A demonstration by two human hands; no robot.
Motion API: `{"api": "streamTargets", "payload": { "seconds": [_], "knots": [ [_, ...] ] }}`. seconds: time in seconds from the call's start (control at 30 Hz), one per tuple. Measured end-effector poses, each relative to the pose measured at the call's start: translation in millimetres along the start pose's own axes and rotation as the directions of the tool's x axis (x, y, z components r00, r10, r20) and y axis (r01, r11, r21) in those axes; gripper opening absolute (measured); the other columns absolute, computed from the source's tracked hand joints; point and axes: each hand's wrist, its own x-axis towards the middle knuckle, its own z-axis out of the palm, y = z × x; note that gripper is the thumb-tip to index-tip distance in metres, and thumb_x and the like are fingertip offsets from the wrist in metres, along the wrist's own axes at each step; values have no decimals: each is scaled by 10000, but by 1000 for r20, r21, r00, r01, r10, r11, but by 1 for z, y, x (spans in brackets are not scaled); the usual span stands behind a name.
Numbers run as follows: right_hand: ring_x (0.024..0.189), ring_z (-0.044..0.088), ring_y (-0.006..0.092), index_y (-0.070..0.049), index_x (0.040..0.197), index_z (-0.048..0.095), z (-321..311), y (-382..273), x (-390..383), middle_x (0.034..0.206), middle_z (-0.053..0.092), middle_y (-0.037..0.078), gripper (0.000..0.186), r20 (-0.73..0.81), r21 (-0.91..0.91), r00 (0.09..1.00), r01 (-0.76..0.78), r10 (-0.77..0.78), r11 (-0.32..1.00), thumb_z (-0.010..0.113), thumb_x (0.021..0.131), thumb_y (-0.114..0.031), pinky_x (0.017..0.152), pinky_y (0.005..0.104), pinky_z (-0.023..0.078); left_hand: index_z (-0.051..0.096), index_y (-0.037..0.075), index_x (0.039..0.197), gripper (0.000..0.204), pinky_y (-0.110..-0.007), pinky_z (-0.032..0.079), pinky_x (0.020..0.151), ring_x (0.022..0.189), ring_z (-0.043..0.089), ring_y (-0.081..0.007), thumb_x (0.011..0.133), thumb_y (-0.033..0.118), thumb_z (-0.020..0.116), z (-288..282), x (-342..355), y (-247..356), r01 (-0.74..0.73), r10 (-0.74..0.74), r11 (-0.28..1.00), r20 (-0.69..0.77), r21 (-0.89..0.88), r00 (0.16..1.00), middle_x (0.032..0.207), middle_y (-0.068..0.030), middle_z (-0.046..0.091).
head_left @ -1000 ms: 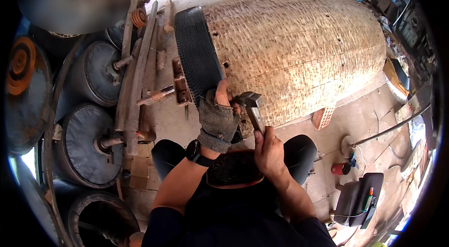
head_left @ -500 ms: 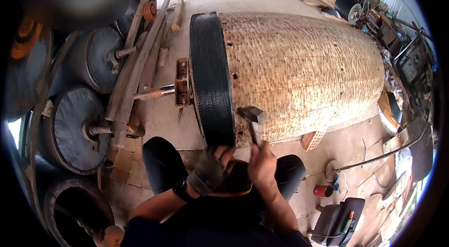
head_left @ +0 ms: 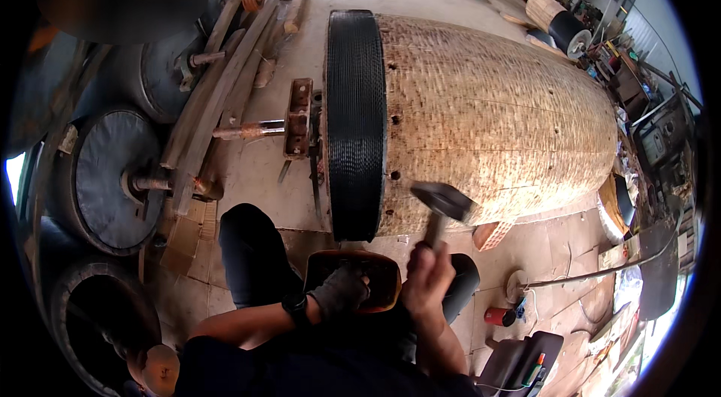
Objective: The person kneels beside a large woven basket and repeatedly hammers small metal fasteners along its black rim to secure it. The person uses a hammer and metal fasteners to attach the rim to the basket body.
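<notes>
In my right hand [head_left: 428,277] is a hammer [head_left: 443,203], gripped by its handle, its dark head raised over the lower edge of a big drum. My left hand [head_left: 342,290], in a dark glove, reaches into a container [head_left: 392,265] with an orange-brown rim between my legs. Its fingers look curled, but the fingertips and anything in them are hidden. The drum lies on its side, with a pale, rough, chiselled-looking surface [head_left: 496,104] dotted with dark holes. A ribbed black band [head_left: 356,126] wraps its left end.
A rusty shaft [head_left: 251,129] with a bracket [head_left: 299,119] sticks out at the drum's left end. Beams [head_left: 225,100] and dark rollers [head_left: 120,179] lie farther left. On the right are a brick [head_left: 492,235], a red can [head_left: 499,316], a dark seat [head_left: 518,363] and a rod on a round base [head_left: 517,286].
My left hand has come back from the drum's lower edge into the container. The hammer has moved right and up toward me, off the drum's row of holes. The view has shifted slightly.
</notes>
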Motion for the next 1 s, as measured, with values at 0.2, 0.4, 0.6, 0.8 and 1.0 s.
{"api": "streamTargets", "payload": {
  "seconds": [0.2,0.4,0.6,0.8,1.0],
  "knots": [
    [495,574,207,-31,876,512,11,28,6,602,600,91,462,-82,-329,978,153,-190,932,507,1026,-468,444,308,390,682,6,858,225,-488,513,740,815,645,-354,918,181,552,-35,0,15,-343,333,914,80,216,939,870,-195,643],
    [502,460,109,-24,895,520,6,-13,-11,642,534,35,347,-77,46,995,73,-69,996,425,1067,-311,455,259,375,673,25,829,152,-466,508,721,847,644,-345,848,157,601,-35,2,11,-397,383,897,104,193,918,889,-168,642],
    [499,524,281,-1,867,487,11,11,13,627,542,149,309,-7,-450,973,203,-230,870,469,1044,-254,463,383,391,671,45,825,113,-423,503,728,854,630,-322,810,144,619,-51,9,20,-428,416,899,125,95,901,875,-129,620],
    [508,457,107,-43,842,515,8,-13,-9,649,523,13,305,-175,-21,983,54,-57,998,402,1048,-238,469,252,352,644,56,795,98,-404,499,742,839,622,-296,807,152,628,-35,2,8,-307,326,937,100,-167,940,859,-117,598],
    [544,590,288,20,858,516,23,22,10,605,532,191,242,23,-510,997,-48,69,859,511,1007,-171,497,421,437,627,61,796,84,-391,512,694,780,641,-286,811,144,637,-43,2,17,-409,410,912,22,-22,912,844,-109,614]
  ]
}}
